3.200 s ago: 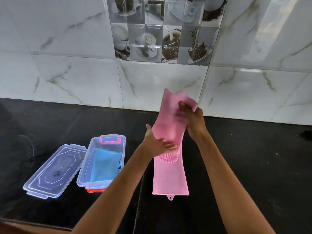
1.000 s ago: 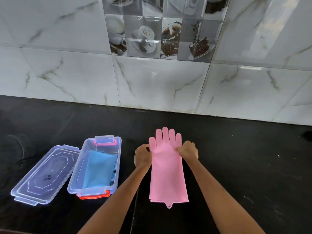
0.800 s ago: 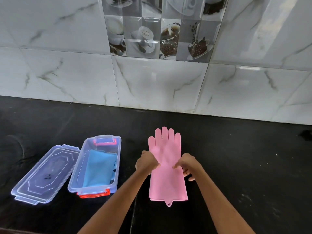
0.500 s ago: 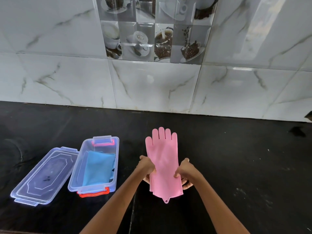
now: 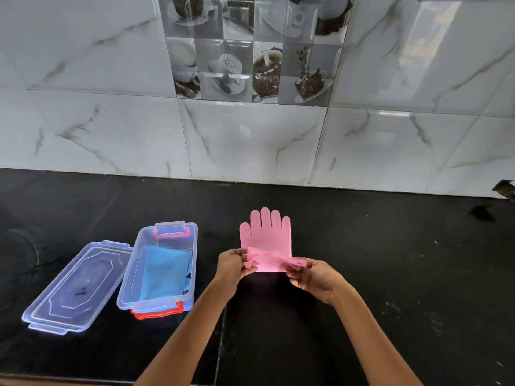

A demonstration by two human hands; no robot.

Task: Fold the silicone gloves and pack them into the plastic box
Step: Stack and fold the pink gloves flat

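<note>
lying farthest left on the black counter point(image 5: 390, 288) is the clear plastic lid point(image 5: 76, 288), flat and turned at a slant, with a faint dark mark near its middle. just beside it, right edge to left edge and seemingly touching at the far corner, stands the plastic box point(image 5: 128, 285), open on top, see-through, with a red clasp point(image 5: 157, 312) on its near end and another red clasp at its far end. inside the box rests a folded blue glove point(image 5: 164, 274), filling most of the floor and leaning a little toward the right wall.

right of the box, near but apart from it, the person's left hand point(image 5: 232, 267) pinches the left corner of a pink glove point(image 5: 267, 240), thumb and fingers closed on the crumpled cuff edge. the glove lies on the counter with its five fingers pointing toward the wall, spread flat, while its cuff end is doubled over onto the palm part, so the fold sits at the near edge. the right hand point(image 5: 315, 278) clamps the right corner of that same turned-over cuff, fingers curled under and thumb on top. both forearms reach in from the bottom of the view.

behind the counter rises a white marble-look tiled wall point(image 5: 111, 121), with a panel of coffee-cup picture tiles point(image 5: 250, 48) above the glove.
</note>
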